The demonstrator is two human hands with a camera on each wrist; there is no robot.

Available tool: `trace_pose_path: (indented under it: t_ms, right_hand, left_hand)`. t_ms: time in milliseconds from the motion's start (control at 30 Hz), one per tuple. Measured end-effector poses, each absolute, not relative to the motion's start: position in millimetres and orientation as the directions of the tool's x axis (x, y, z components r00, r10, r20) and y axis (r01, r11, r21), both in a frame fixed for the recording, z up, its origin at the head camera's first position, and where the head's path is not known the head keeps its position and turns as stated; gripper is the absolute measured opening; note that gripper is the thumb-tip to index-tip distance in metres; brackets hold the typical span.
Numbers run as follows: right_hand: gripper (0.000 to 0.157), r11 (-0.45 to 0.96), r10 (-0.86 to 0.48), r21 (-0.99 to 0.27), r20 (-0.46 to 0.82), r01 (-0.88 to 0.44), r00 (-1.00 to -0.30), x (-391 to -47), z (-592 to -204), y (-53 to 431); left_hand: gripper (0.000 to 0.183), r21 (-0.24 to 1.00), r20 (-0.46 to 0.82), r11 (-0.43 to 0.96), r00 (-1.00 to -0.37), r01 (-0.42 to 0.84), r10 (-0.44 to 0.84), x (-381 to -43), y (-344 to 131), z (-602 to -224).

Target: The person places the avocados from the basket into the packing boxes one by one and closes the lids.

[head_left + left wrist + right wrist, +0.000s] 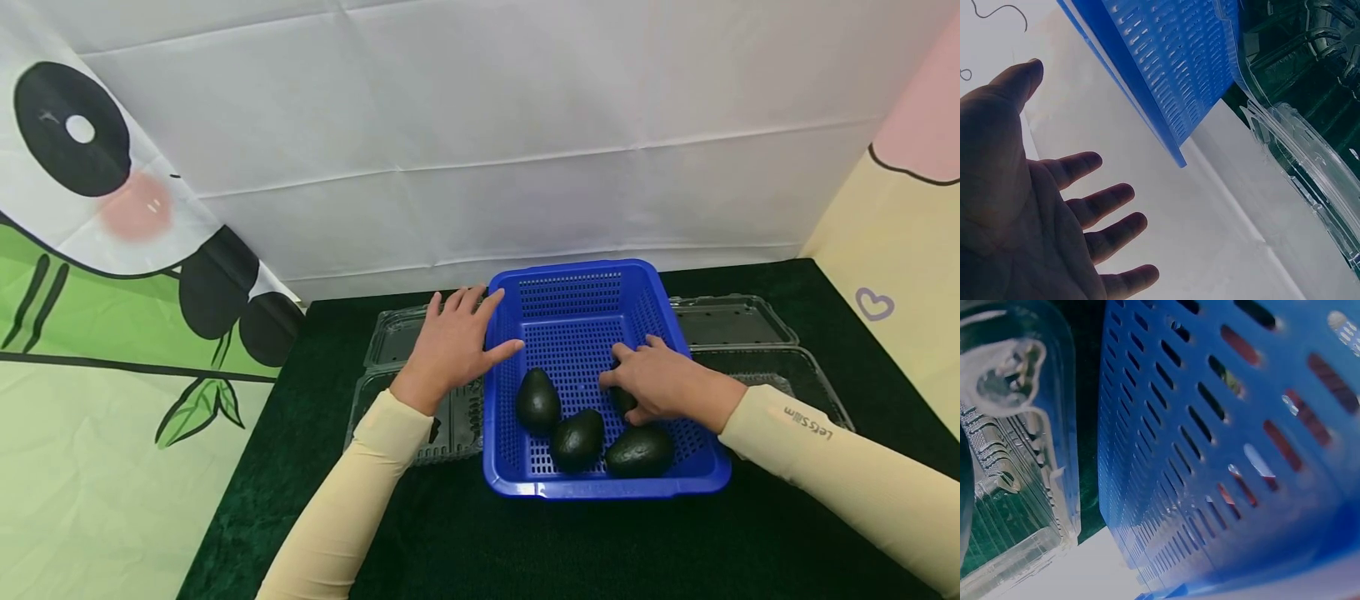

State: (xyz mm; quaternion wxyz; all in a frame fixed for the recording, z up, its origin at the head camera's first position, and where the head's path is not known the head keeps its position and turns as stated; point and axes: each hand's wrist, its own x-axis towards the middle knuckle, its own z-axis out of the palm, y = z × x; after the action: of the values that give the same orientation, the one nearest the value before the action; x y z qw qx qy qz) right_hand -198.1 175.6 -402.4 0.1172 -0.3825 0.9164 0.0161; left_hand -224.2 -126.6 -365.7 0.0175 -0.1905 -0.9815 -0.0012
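A person's right hand [660,382] grips a dark avocado [621,402] in a blue perforated basket [600,487], lower right of the frame's center, near three other avocados [577,440]. The left hand [457,346], fingers spread, grip empty, hovers by the basket's left rim above a clear plastic container [453,425].

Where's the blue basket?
In the head view, the basket is just right of centre on the green cloth, between two clear trays, with the right hand in it.
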Motion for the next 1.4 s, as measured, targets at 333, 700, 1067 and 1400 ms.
trace_pose_path:
  t_ms: [333,700,1067,1400]
  right_hand:
    - [0.057,0.685,-0.719,0.046,-0.117,-0.727,-0.685,-206,-396,182]
    - [0.056,0.726,-0.686,0.086,0.023,-0.682,-0.727,-220,-353,205]
    - [0.056,0.822,-0.569,0.078,0.105,-0.564,-0.815,-233,-325,265]
    - [0.055,0.866,-0.5,0.032,0.091,-0.5,-0.861,-239,-340,314]
  left_hand:
    - [0.089,-0.005,0.028,0.934,-0.933,0.358,0.358,-226,-124,-365]
    - [0.089,0.0,0.029,0.939,-0.938,0.345,0.345,-228,-121,-363]
    - [0.089,-0.017,0.036,0.939,-0.938,0.345,0.345,-232,-118,-362]
    - [0.089,-0.005,0.035,0.942,-0.941,0.336,0.336,-235,-115,-361]
